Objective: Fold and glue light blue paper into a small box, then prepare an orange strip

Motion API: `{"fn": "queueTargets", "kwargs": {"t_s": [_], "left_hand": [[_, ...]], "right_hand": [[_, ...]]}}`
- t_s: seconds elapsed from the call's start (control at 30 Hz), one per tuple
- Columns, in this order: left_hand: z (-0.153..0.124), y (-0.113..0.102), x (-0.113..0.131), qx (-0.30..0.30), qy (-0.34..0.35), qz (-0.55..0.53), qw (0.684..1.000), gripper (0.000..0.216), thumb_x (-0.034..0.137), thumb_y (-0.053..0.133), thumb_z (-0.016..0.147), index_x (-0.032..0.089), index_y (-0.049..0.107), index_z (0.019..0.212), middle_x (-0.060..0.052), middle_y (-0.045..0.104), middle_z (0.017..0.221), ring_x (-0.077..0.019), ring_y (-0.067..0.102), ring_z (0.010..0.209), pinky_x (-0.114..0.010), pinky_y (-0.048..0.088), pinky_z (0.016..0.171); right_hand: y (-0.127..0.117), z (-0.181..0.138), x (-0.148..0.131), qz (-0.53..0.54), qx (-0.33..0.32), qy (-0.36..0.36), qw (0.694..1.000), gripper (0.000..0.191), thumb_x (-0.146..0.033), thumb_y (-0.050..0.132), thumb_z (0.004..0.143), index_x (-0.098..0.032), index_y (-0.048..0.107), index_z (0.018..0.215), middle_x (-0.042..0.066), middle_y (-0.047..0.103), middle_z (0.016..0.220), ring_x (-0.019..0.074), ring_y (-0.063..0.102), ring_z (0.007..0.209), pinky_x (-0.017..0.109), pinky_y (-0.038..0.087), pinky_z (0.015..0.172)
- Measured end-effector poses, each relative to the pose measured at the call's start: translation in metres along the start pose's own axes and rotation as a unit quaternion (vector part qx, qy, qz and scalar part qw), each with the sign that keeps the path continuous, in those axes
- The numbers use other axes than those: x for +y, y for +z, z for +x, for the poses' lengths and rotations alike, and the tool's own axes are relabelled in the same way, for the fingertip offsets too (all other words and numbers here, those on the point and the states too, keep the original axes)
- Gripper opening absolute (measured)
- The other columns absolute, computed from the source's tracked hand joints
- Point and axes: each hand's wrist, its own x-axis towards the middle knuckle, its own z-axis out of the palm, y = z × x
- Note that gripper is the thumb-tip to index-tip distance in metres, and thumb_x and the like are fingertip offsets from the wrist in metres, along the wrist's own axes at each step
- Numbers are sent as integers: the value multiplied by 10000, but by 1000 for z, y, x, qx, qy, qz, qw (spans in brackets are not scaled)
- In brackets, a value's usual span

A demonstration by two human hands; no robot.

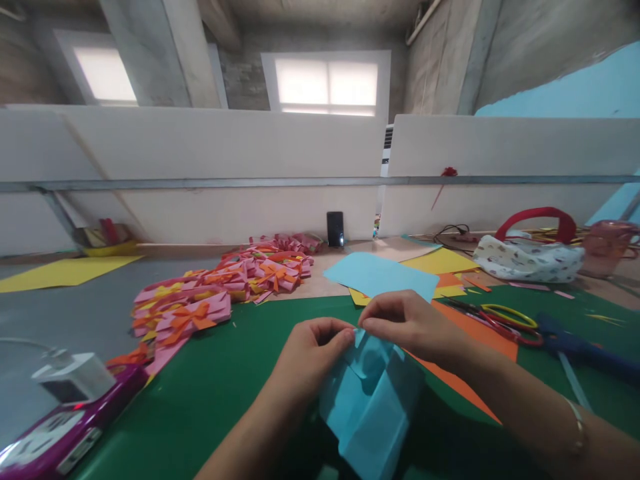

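Observation:
A folded light-blue paper bag (373, 407) stands tilted over the green mat in front of me, with creased sides and a curved piece near its top. My left hand (320, 347) pinches the bag's upper edge between thumb and forefinger. Close beside it, my right hand (400, 323) pinches the same edge from the other side, fingers curled. The two sets of fingertips nearly meet at the top. The bag's lower end runs off the bottom of the view.
Pink paper pieces with orange bows (195, 317) are heaped at left. A purple power strip (90, 427) holds a white charger (75, 380). Blue sheet (383, 272), orange sheet (475, 330), scissors (510, 323), dark-blue glue gun (585, 350), red-handled bag (530, 259) and phone (335, 229) lie beyond.

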Motion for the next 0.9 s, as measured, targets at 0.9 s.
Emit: {"fn": "queueTargets", "kwargs": {"t_s": [0.9], "left_hand": [[0,-9,5,-20,32,-67,997,515,440,755,565,139,676,975,-63,695,794,-186,615,703,-268,466,640]], "right_hand": [[-2,10,7,68,87,6,994,226,-323,553,783,-142,587,651,-27,495,553,102,473,548,233,378,536]]}}
